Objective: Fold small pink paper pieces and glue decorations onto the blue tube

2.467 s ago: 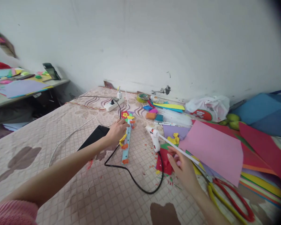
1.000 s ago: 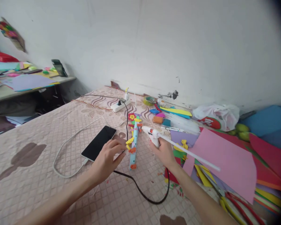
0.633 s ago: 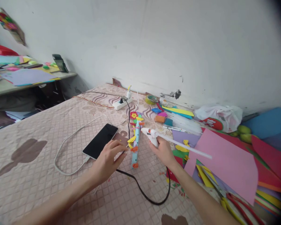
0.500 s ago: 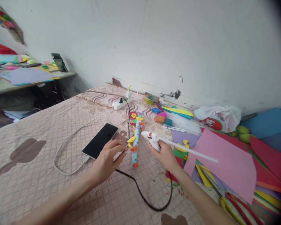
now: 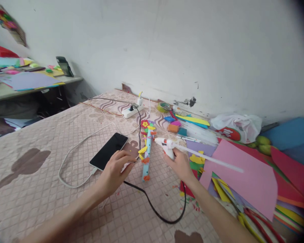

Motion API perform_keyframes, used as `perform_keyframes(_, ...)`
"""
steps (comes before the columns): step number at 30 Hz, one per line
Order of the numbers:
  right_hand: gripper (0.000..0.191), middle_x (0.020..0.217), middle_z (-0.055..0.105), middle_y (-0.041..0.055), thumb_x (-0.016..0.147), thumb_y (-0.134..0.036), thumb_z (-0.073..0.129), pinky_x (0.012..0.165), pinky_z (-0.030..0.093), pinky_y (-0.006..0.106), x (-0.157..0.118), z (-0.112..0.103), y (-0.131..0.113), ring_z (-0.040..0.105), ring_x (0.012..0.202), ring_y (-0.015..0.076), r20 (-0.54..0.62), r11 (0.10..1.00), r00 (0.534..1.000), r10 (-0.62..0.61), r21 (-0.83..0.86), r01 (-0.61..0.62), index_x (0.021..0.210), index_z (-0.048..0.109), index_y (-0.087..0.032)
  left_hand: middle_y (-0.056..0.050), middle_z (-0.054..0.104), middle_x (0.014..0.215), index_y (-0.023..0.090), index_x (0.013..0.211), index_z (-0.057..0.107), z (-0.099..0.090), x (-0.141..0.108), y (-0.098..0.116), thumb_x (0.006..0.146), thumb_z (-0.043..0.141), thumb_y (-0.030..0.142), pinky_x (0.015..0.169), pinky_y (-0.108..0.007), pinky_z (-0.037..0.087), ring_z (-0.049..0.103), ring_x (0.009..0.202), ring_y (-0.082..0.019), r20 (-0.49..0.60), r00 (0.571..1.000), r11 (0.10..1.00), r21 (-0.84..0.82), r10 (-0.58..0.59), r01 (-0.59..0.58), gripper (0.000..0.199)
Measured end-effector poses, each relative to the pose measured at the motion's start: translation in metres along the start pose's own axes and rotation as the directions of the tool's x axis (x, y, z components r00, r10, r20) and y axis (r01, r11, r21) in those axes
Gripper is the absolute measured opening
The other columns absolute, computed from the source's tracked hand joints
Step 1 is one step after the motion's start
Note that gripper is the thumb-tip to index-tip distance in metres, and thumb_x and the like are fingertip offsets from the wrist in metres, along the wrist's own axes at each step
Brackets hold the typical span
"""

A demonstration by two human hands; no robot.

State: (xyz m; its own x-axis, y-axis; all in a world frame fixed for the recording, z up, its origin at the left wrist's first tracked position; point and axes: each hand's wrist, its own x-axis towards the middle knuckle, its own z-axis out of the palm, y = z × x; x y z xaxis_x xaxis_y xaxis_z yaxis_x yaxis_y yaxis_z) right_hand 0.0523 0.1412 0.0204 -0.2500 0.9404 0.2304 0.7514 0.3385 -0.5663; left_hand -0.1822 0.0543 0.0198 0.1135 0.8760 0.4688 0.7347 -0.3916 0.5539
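Observation:
My right hand is wrapped round a white glue gun, with a long clear glue stick sticking out of its back. The gun's nozzle points left at a light blue decorated strip, which lies on the cloth with yellow, orange and pink pieces on it. A red flower with a yellow centre is at the strip's far end. Just left of the strip, my left hand has its fingers bent and closed near the black cord; what they hold, if anything, is too small to tell.
A black phone on a white cable lies left of my left hand. Behind is a white power strip. Coloured paper, scissors, clay blocks and a plastic bag are at right. The black cord loops in front.
My right hand has moved slightly right with the glue gun, away from the strip. My left hand has drawn back slightly to the left.

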Motion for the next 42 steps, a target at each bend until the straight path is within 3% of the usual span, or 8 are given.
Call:
perform_keyframes(9, 0.025, 0.064, 0.065, 0.0048, 0.076, -0.036, 0.050, 0.052, 0.034, 0.026, 0.017, 0.015, 0.000, 0.056, 0.057, 0.0189, 0.011, 1.000, 1.000, 0.010, -0.019, -0.010, 0.080, 0.064, -0.016, -0.006, 0.061, 0.089, 0.021, 0.091, 0.065, -0.001, -0.003, -0.004, 0.085, 0.049, 0.020, 0.073, -0.030, 0.049, 0.057, 0.082, -0.017, 0.006, 0.999, 0.999, -0.012, -0.043, 0.043, 0.017)
perform_keyframes(23, 0.020, 0.061, 0.061, 0.0014, 0.076, -0.036, 0.052, 0.052, 0.039, 0.026, -0.028, -0.010, 0.016, 0.054, 0.057, 0.0181, 0.085, 0.995, 0.994, 0.070, 0.067, -0.076, 0.073, 0.061, -0.018, -0.005, 0.061, 0.088, 0.021, 0.089, 0.065, 0.000, -0.002, -0.006, 0.086, 0.049, 0.020, 0.074, -0.029, 0.049, 0.057, 0.083, -0.016, 0.012, 0.999, 0.998, -0.023, -0.050, 0.051, 0.016)
perform_keyframes(26, 0.024, 0.064, 0.063, 0.0027, 0.076, -0.039, 0.052, 0.055, 0.041, 0.027, -0.026, -0.013, 0.024, 0.056, 0.060, 0.0193, 0.058, 0.993, 0.994, 0.090, 0.075, -0.095, 0.076, 0.061, -0.017, -0.005, 0.061, 0.090, 0.022, 0.090, 0.065, 0.002, -0.002, -0.008, 0.086, 0.050, 0.021, 0.074, -0.029, 0.048, 0.057, 0.084, -0.016, 0.018, 0.998, 0.998, -0.019, -0.064, 0.065, 0.016)
perform_keyframes(30, 0.028, 0.057, 0.060, 0.0025, 0.076, -0.041, 0.050, 0.052, 0.037, 0.026, -0.008, -0.012, 0.033, 0.053, 0.055, 0.0182, -0.066, 0.990, 0.988, 0.139, 0.013, -0.138, 0.072, 0.060, -0.016, -0.006, 0.060, 0.092, 0.022, 0.090, 0.065, 0.004, -0.004, -0.011, 0.086, 0.049, 0.022, 0.076, -0.029, 0.049, 0.057, 0.086, -0.017, 0.014, 0.998, 0.998, -0.004, -0.068, 0.068, 0.016)
perform_keyframes(35, 0.030, 0.070, 0.064, 0.0081, 0.079, -0.041, 0.047, 0.058, 0.040, 0.029, 0.015, 0.005, 0.040, 0.056, 0.064, 0.0214, -0.176, 0.994, 0.978, 0.109, 0.015, -0.108, 0.081, 0.061, -0.014, -0.006, 0.060, 0.091, 0.022, 0.090, 0.065, 0.004, -0.005, -0.014, 0.085, 0.050, 0.022, 0.076, -0.029, 0.049, 0.057, 0.086, -0.017, -0.002, 0.999, 0.999, 0.005, -0.049, 0.049, 0.015)
perform_keyframes(38, 0.031, 0.073, 0.066, 0.0098, 0.079, -0.040, 0.049, 0.063, 0.042, 0.030, 0.016, 0.012, 0.042, 0.059, 0.069, 0.0233, -0.140, 0.996, 0.986, 0.087, 0.017, -0.086, 0.085, 0.062, -0.013, -0.005, 0.061, 0.090, 0.022, 0.089, 0.065, 0.004, -0.005, -0.014, 0.085, 0.050, 0.022, 0.074, -0.029, 0.049, 0.058, 0.084, -0.017, -0.016, 0.999, 0.999, 0.028, -0.037, 0.038, 0.015)
perform_keyframes(42, 0.032, 0.087, 0.067, 0.0094, 0.080, -0.039, 0.050, 0.069, 0.046, 0.032, 0.004, 0.006, 0.045, 0.062, 0.077, 0.0230, -0.065, 0.998, 0.997, 0.042, 0.046, -0.039, 0.097, 0.061, -0.015, -0.006, 0.061, 0.089, 0.021, 0.088, 0.065, 0.004, -0.005, -0.013, 0.085, 0.051, 0.023, 0.073, -0.029, 0.049, 0.059, 0.083, -0.017, -0.037, 0.999, 0.999, 0.044, -0.019, 0.021, 0.015)
